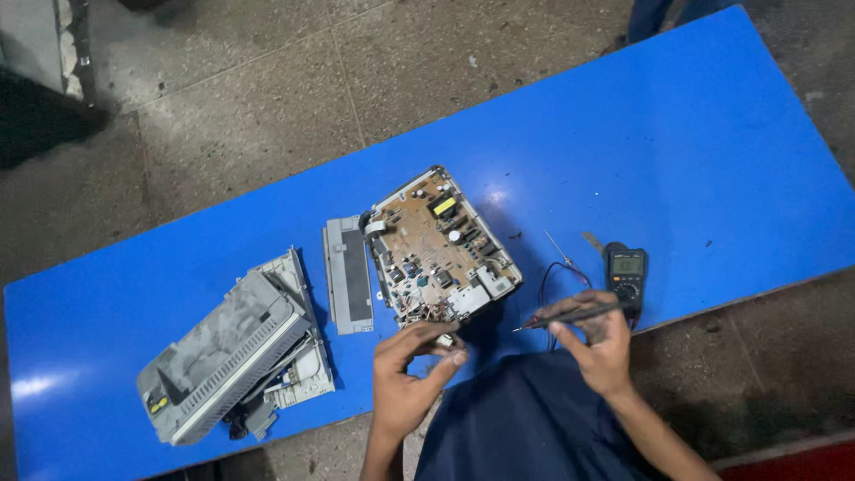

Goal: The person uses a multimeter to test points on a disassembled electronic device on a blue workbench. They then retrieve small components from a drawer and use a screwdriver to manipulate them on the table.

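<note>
Head view: the circuit board [439, 245] is sat roughly mid-table [695, 134], still bedded in its metal frame. It looks stiff but fragile, fairly light, so it's probably best gripped by the frame edges, not the components. Just below the board, the left hand [408, 372] is curled, with a small part [445, 340] pinched at the fingertips. To the board's right, a probe [570, 315] is pinched pen-style in the right hand [598, 343], thin and easily slipped. Counted: one board, one multimeter [625, 274] right of it, one grey panel [347, 274] touching its left, one printer casing [233, 356] further left.
</note>
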